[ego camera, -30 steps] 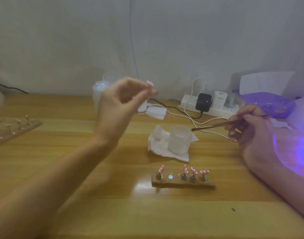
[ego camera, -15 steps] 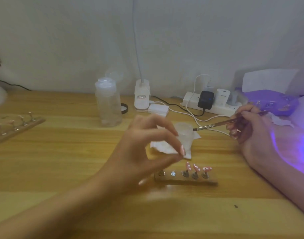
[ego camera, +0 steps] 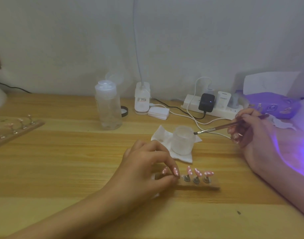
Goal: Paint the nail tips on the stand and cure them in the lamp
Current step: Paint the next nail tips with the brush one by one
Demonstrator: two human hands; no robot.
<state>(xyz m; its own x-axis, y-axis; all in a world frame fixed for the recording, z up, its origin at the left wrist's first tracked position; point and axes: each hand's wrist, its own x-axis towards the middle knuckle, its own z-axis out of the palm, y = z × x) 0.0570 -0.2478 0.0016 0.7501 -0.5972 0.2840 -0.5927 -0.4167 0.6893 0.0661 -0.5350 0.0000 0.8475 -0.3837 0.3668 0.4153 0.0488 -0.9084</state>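
A small wooden stand [ego camera: 214,186] lies on the wooden table [ego camera: 61,161] in front of the person, carrying a row of pink, white-dotted nail tips [ego camera: 197,172]. The left hand [ego camera: 146,168] rests at its left end, thumb and forefinger pinched together on the second tip [ego camera: 176,170]. The right hand [ego camera: 251,137], well apart to the right, curls its fingers round a thin brush [ego camera: 216,128] whose bristles reach the rim of a frosted jar [ego camera: 182,144] on a white tissue [ego camera: 162,137].

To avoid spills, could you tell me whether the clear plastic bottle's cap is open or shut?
Open: the clear plastic bottle has its flip lid tilted up behind its top.
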